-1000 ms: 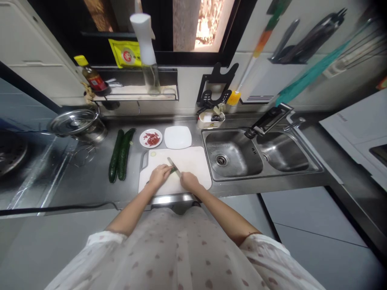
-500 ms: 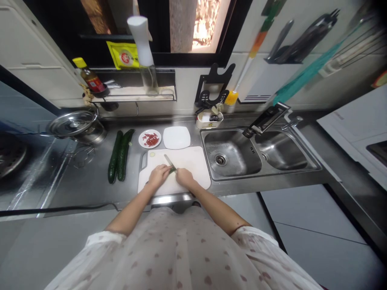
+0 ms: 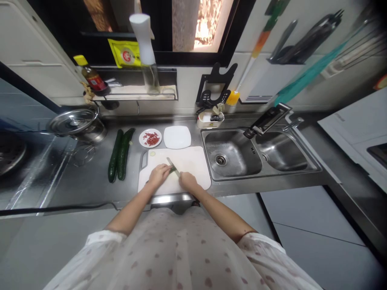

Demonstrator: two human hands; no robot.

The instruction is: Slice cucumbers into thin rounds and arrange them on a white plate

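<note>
My right hand [image 3: 188, 181] is closed round the handle of a knife [image 3: 173, 166], whose blade points up and left over the white cutting board [image 3: 193, 161]. Against the blade lies a small green cucumber piece [image 3: 172, 169], held by the fingers of my left hand [image 3: 159, 175]. A pale cucumber slice [image 3: 152, 154] rests in the board's upper left corner. Two long dark green cucumbers [image 3: 117, 157] lie side by side on the counter left of the board. Behind the board are a round plate with red chopped bits [image 3: 150, 138] and a bare white square plate [image 3: 177, 137].
A double steel sink [image 3: 232, 155] with a black faucet [image 3: 263, 121] adjoins the board's right side. At the left stands a lidded pot [image 3: 75, 123] beside a wire rack [image 3: 84, 155]. A utensil holder [image 3: 211, 120] sits behind, below the window.
My right hand has moved slightly right and down, drawing the knife back with it. My left hand stays almost in place on the cucumber piece.
</note>
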